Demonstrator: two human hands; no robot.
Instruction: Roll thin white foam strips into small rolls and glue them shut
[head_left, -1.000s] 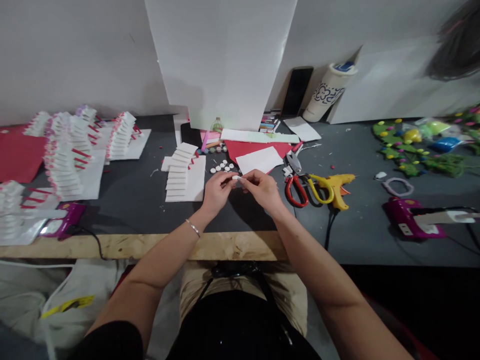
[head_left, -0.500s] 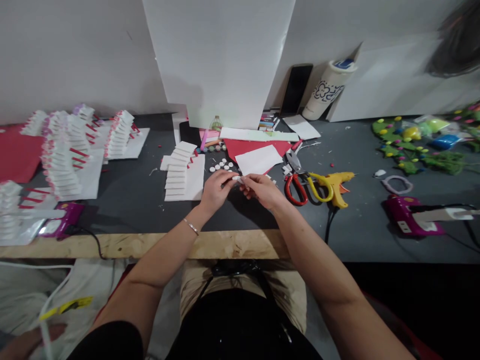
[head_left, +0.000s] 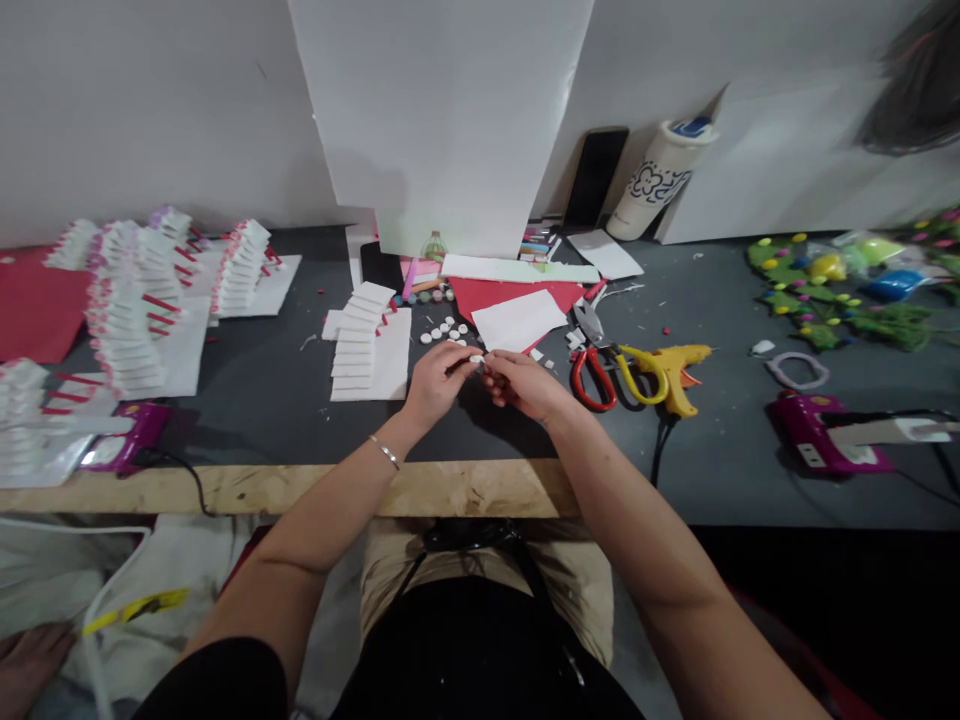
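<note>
Between my fingertips, over the dark tabletop, is a small white piece [head_left: 476,359], too small to make out fully. My left hand [head_left: 440,380] pinches it from the left. My right hand [head_left: 521,382] is closed with its fingertips meeting at the same piece. Several white round discs [head_left: 444,332] lie just beyond my left hand. To the left stands a small white staircase model [head_left: 354,345] with red posts on a white base. A white sheet [head_left: 517,318] rests on red paper [head_left: 480,294] beyond my hands, and small white scraps [head_left: 550,364] lie beside my right hand.
Red-and-yellow-handled scissors [head_left: 594,378] and a yellow glue gun [head_left: 679,375] lie to the right. Purple power strips [head_left: 806,430] sit at both sides. More staircase models [head_left: 131,310] stand at left. A tumbler [head_left: 660,180] and phone [head_left: 596,178] lean at the back. Another person's hand [head_left: 34,655] is at lower left.
My fingers have shifted slightly around the small white piece, which shows a little more between them. The other person's hand at lower left has moved left. The view has shifted slightly.
</note>
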